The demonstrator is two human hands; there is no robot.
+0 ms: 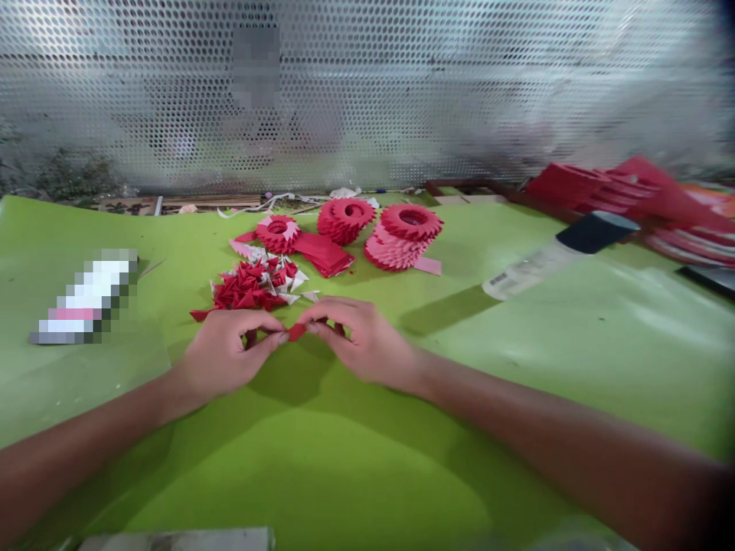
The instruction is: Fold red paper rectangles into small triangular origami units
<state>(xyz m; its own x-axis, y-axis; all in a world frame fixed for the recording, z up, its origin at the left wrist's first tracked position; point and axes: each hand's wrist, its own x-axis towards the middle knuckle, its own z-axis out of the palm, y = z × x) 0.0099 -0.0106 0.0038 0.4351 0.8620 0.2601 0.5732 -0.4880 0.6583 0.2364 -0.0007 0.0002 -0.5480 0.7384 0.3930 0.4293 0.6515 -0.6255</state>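
Between my two hands a small piece of folded red paper (296,331) is held just above the green tabletop. My left hand (227,352) pinches its left end between thumb and forefinger. The other end is in the pinch of my right hand (364,340). Right behind my left hand lies a pile of red and white folded paper pieces (253,283). A stack of red paper slips (325,254) rests beyond the pile, next to a small red and pink paper ring (277,233).
Farther back stand a red paper ring stack (346,220) and a pink and red one (403,237). A dark-capped bottle (556,256) is at right, with red paper bundles (597,187) behind it. A blurred-out flat object (86,298) lies left. A perforated metal screen (367,99) closes the back.
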